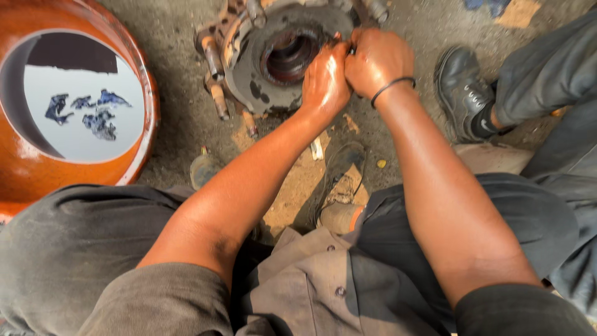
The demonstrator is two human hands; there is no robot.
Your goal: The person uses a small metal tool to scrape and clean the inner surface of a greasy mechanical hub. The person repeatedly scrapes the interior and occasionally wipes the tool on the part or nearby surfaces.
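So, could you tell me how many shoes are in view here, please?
3: a worn brown shoe between the person's forearms, a black shoe on a co-worker's foot at right, and a toe left of the left forearm. Others may be hidden.

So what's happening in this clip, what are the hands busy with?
A seated person presses both hands together on the rim of a greasy metal wheel hub lying on the dirt ground. The left hand and right hand grip at the hub's right edge; what they pinch is hidden. An orange basin holding liquid sits to the left. Another person's black shoe is at the right.
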